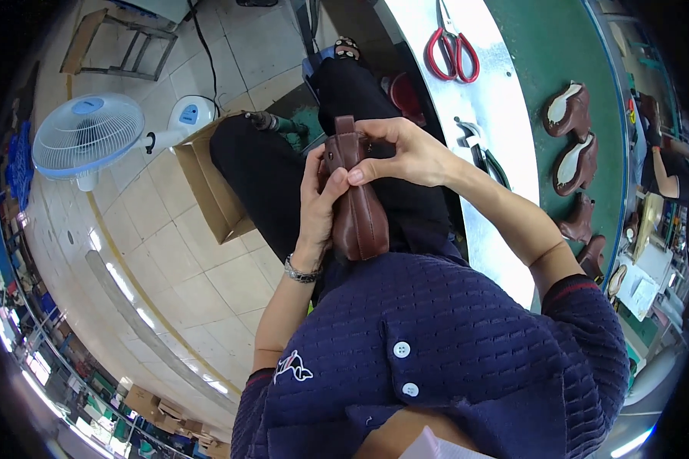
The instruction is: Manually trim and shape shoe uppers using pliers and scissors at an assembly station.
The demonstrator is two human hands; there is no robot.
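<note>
A brown leather shoe upper (362, 218) is held over my lap, its rounded end toward my body. A strap-like tab stands up at its far end, and stitched seams run along it. My left hand (318, 195) wraps round its left side, with the thumb pressed on the leather. From the right, my right hand (406, 153) pinches it near the tab, its thumb tip close to the left thumb. The fingers behind the upper are hidden.
At right, a white bench top (490, 107) bears red-handled scissors (452, 55) and a dark-handled tool (482, 153). Several brown shoe uppers (568, 111) lie on the green table (524, 38) beyond. A fan (89, 138) and a cardboard box (214, 191) stand left. Another person (670, 172) is far right.
</note>
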